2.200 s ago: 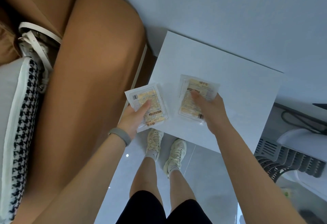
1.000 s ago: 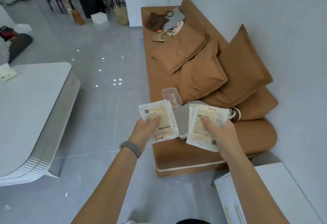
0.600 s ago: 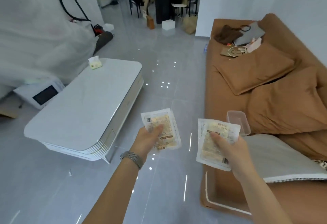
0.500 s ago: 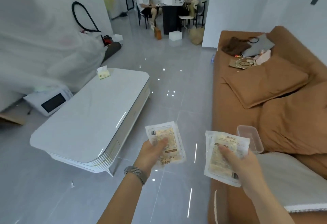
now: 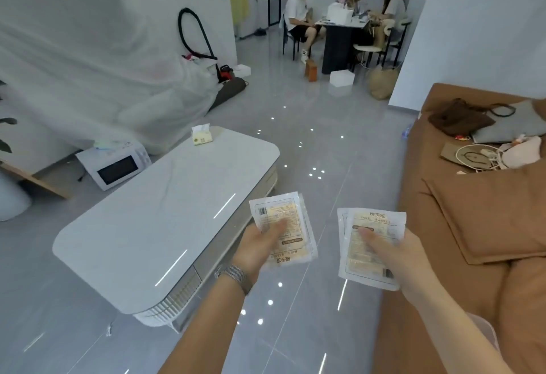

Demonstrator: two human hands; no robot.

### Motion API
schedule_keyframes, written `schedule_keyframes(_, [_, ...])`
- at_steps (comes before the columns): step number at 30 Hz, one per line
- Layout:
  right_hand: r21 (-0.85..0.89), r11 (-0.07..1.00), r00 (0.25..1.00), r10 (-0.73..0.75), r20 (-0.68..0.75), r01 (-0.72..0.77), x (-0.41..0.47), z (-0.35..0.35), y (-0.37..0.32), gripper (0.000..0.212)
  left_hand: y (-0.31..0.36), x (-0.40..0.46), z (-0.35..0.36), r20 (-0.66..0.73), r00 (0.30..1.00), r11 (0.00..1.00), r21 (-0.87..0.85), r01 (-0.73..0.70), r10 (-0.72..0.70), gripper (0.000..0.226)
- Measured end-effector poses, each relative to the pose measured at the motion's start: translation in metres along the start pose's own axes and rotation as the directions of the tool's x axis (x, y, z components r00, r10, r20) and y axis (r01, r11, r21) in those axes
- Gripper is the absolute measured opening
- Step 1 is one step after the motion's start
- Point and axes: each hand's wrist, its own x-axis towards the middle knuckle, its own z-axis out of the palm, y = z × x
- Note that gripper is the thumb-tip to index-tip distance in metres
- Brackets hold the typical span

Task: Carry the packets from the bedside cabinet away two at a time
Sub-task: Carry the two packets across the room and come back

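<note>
Packets in our hands, mid-carry, bedside cabinet out of view. Room: grey tiled floor (image 5: 310,143), brown sofa (image 5: 472,255) on right, white coffee table (image 5: 153,226) on left, tissue pack (image 5: 201,135) on its far end.

Left hand (image 5: 260,251) pinches left packet (image 5: 288,226), thumb on top. Right hand (image 5: 396,258) pinches right packet (image 5: 366,251) likewise; second edge peeks behind each, count unsure.

We judge next move: keep flat, walk on to drop-off, likely table.
</note>
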Motion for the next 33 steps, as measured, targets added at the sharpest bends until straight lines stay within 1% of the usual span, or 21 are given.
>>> schedule_keyframes(3, [-0.070, 0.998, 0.998, -0.005, 0.056, 0.009, 0.061, 0.016, -0.015, 0.008, 0.012, 0.039, -0.009, -0.087, 0.996, 0.999, -0.036, 0.009, -0.012, 0.016])
schedule_keyframes(7, [-0.125, 0.992, 0.988, 0.017, 0.152, 0.002, 0.136, 0.064, -0.026, 0.012, 0.015, 0.090, -0.036, -0.187, 0.982, 0.995, -0.093, 0.020, -0.038, 0.016])
schedule_keyframes(11, [-0.145, 0.989, 0.946, 0.030, 0.323, 0.018, 0.206, 0.127, -0.044, 0.013, 0.016, 0.157, -0.075, -0.274, 0.960, 0.993, -0.114, 0.026, -0.057, 0.017])
schedule_keyframes(13, [-0.158, 0.987, 0.924, 0.048, 0.379, 0.013, 0.241, 0.155, -0.054, 0.013, 0.018, 0.191, -0.099, -0.296, 0.953, 0.991, -0.131, 0.022, -0.060, 0.019])
schedule_keyframes(15, [-0.175, 0.984, 0.911, 0.063, 0.407, 0.011, 0.273, 0.178, -0.061, 0.012, 0.016, 0.218, -0.121, -0.346, 0.935, 0.990, -0.139, 0.031, -0.078, 0.019])
schedule_keyframes(20, [-0.210, 0.978, 0.894, 0.090, 0.439, 0.005, 0.344, 0.225, -0.066, 0.014, 0.004, 0.261, -0.166, -0.478, 0.863, 0.978, -0.190, 0.081, -0.164, 0.015])
schedule_keyframes(24, [-0.252, 0.968, 0.846, 0.146, 0.513, -0.014, 0.387, 0.261, -0.058, 0.014, -0.004, 0.290, -0.175, -0.535, 0.816, 0.968, -0.226, 0.110, -0.218, 0.017])
schedule_keyframes(29, [-0.307, 0.952, 0.765, 0.199, 0.612, -0.002, 0.441, 0.296, -0.036, 0.013, -0.020, 0.325, -0.160, -0.608, 0.756, 0.958, -0.273, 0.088, -0.243, 0.019])
schedule_keyframes(31, [-0.328, 0.944, 0.728, 0.220, 0.650, 0.008, 0.466, 0.304, -0.023, 0.012, -0.033, 0.334, -0.150, -0.648, 0.718, 0.952, -0.297, 0.068, -0.254, 0.020])
schedule_keyframes(33, [-0.368, 0.929, 0.664, 0.256, 0.703, 0.032, 0.491, 0.311, -0.010, 0.012, -0.052, 0.341, -0.138, -0.694, 0.661, 0.939, -0.340, 0.048, -0.285, 0.021])
